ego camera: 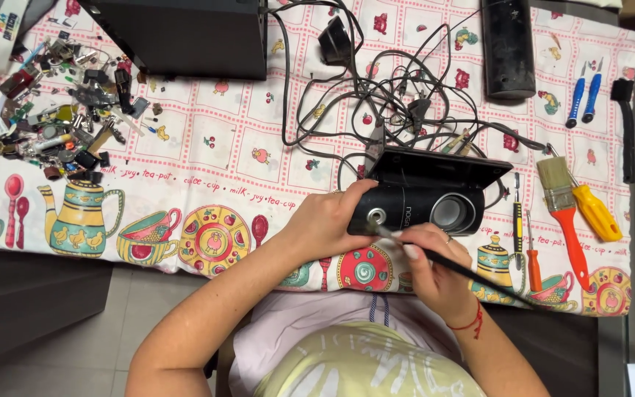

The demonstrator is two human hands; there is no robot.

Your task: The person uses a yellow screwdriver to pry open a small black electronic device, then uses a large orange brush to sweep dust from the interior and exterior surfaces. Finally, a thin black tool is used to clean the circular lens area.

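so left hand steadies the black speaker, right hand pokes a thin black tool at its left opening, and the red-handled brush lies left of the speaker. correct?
Not quite: the red-handled brush lies right of the black speaker, as the head view shows. The left hand does steady it, and the right hand holds the thin black tool at its left opening.

You've got open cloth in the middle left of the frame, between the pile of small parts at upper left and the tangle of black cables at upper centre. Right of the black speaker it's crowded: two small screwdrivers, a paintbrush and a yellow-handled screwdriver lie close together. A black box blocks the top edge, a black cylinder stands at upper right, with two blue-handled tools beside it.
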